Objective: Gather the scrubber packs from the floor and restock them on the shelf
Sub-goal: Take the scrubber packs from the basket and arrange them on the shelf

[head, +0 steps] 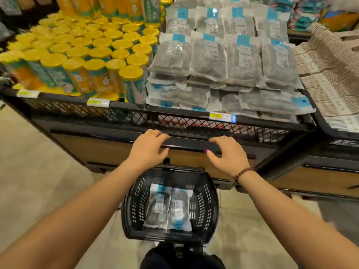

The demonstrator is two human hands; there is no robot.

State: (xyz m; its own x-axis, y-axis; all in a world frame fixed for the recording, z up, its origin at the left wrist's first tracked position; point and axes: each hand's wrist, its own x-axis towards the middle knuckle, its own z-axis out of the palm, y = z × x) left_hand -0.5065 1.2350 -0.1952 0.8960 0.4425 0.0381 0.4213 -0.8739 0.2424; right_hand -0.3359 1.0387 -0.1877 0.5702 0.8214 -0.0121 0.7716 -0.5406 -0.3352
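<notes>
Two clear scrubber packs [168,207] with blue labels lie side by side in a black plastic basket [209,206] on the floor in front of me. Above it, the shelf [124,111] holds stacked rows of the same grey scrubber packs [225,61] behind a black mesh rail. My left hand [147,148] and my right hand [227,154] hover over the basket, in front of the shelf's lower black edge. Both have relaxed, spread fingers and hold nothing. A bead bracelet circles my right wrist.
Yellow-lidded tubes [81,55] fill the shelf section to the left of the packs. Stacks of beige carded goods [330,70] fill the neighbouring bin at right. Wood-fronted drawers [93,150] run below the rail. Pale floor [29,171] extends left of the basket.
</notes>
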